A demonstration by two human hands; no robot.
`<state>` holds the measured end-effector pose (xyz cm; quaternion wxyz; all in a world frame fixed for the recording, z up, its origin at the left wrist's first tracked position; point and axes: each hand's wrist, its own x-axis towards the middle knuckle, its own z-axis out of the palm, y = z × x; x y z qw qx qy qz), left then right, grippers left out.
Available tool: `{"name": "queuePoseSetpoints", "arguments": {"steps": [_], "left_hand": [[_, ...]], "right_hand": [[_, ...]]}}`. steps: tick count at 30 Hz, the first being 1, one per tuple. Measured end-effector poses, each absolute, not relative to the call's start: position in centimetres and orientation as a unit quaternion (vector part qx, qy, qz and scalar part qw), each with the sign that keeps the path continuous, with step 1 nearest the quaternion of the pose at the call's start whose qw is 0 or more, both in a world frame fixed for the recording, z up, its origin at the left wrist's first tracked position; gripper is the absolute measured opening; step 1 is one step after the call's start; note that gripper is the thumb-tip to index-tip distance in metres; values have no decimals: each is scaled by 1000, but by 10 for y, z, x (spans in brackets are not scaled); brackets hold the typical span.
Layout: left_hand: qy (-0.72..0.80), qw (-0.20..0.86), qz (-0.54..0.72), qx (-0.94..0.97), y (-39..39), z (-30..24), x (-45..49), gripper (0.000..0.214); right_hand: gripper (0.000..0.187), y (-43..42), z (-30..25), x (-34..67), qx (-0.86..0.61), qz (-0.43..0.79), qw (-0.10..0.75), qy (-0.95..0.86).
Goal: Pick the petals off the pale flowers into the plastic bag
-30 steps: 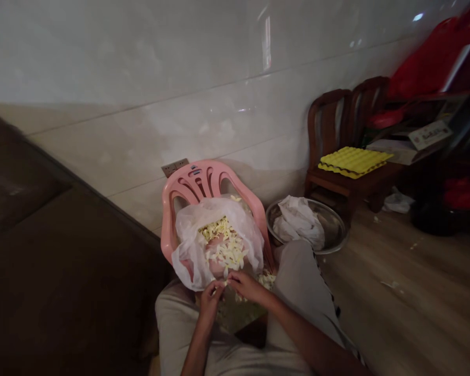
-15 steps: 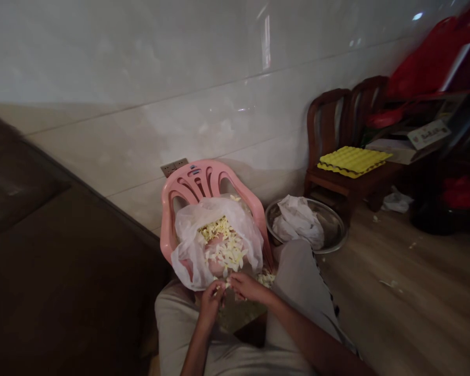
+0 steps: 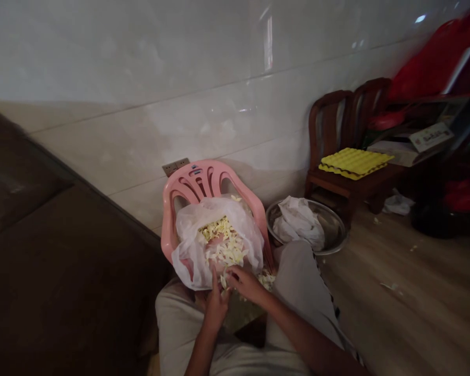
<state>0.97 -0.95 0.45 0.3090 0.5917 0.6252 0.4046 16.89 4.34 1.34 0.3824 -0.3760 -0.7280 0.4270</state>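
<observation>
Both forearms reach forward over the lap, angled in toward each other, and the hands meet just before the near edge of a white plastic bag (image 3: 188,256). The left hand (image 3: 216,305) rises steeply from its wrist, index finger stretched up and away, thumb side turned toward the other hand; its grip looks fairly wide between index finger and thumb. The right hand (image 3: 245,283) comes in from the side, back of the hand upward, wrist nearly in line with the forearm, fingers bent and pointing left in a narrow grip. A pale petal piece (image 3: 223,282) shows between the two hands, close to the fingers of both; I cannot tell which of them holds it. Beyond the fingertips, a heap of pale petals (image 3: 229,253) lies inside the opened bag, with smaller yellowish pieces (image 3: 217,230) behind it. The bag rests on the seat of a pink plastic chair (image 3: 238,186). More pale pieces (image 3: 267,280) lie beyond the right wrist, near the right knee (image 3: 295,261).
</observation>
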Motion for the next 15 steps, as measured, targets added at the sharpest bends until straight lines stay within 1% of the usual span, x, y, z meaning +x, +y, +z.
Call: {"name": "queuePoseSetpoints", "arguments": {"steps": [3,6,8,10,12,14,15], "left_hand": [[626,291,359,628,-11,3,10,89],[635,280,324,643,-12,-1,9,83],[626,286,317,653,-12,-3,9,81],[605,302,338,654,-10,-4,10,77],[589,311,373,645,-8,-4,10,64],[589,298,400,636,-4,-1,9,46],[592,290,405,634,-3,1,8,41]], "right_hand": [[12,42,16,170,-380,417,361,-742],[14,43,14,168,-387,436,329,-743],[14,44,11,167,-396,458,323,-727],[15,45,9,165,-406,485,332,-700],[15,47,7,164,-404,513,351,-671],[12,48,7,163,-383,545,373,-645],[11,49,7,163,-371,561,382,-634]]}}
